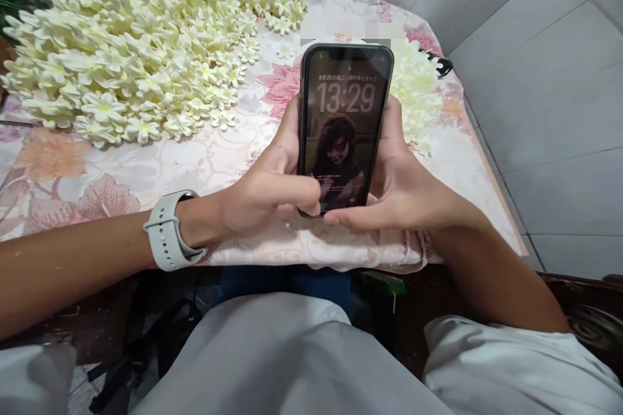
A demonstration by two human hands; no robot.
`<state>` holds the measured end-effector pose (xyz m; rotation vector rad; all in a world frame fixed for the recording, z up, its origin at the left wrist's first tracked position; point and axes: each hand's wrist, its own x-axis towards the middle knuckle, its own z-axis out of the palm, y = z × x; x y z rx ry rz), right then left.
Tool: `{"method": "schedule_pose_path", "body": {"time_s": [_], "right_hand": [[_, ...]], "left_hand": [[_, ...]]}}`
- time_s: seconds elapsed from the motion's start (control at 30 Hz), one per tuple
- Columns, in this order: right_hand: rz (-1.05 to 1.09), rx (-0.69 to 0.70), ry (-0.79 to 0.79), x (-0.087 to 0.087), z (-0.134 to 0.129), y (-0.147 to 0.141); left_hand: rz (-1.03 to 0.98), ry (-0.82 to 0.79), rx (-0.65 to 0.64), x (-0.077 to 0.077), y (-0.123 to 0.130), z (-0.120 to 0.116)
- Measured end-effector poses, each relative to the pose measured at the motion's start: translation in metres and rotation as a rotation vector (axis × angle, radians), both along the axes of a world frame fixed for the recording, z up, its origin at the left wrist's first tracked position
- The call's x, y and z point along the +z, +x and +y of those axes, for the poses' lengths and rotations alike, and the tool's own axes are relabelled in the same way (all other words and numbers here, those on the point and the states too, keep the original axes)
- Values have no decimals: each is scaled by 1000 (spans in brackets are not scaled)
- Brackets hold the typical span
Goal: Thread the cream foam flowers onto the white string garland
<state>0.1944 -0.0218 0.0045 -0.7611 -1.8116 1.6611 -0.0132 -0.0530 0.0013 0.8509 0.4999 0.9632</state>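
Observation:
A black smartphone (346,97) is held upright over the near edge of the table, its lit lock screen showing 13:29 and a picture of a person. My left hand (272,181) grips its left side, the thumb bent over the lower left corner. On the other side, my right hand (396,175) wraps round the phone's right edge, with the thumb stretched along below its bottom edge. The fingers behind the phone are mostly hidden. A pale watch strap (170,233) circles my left wrist.
A large heap of pale yellow-white flowers (146,39) covers the table's left and back. A smaller flower pile (416,91) lies behind my right hand, beside a black object (442,67). The floral tablecloth (233,162) hangs at the front; a tiled wall (549,91) borders the right.

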Motion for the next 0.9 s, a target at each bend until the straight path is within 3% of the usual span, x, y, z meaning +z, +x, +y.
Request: {"method": "schedule_pose_path", "body": {"time_s": [0.17, 0.47, 0.7, 0.9], "right_hand": [[15, -187, -9, -2, 3, -7], [10, -75, 15, -11, 16, 10], [17, -149, 27, -11, 11, 5], [38, -294, 63, -16, 6, -9]], "left_hand": [[-1, -51, 30, 1, 2, 5], [-23, -187, 107, 1, 6, 8], [-17, -219, 118, 7, 7, 6], [-6, -157, 54, 0, 6, 4]]}}
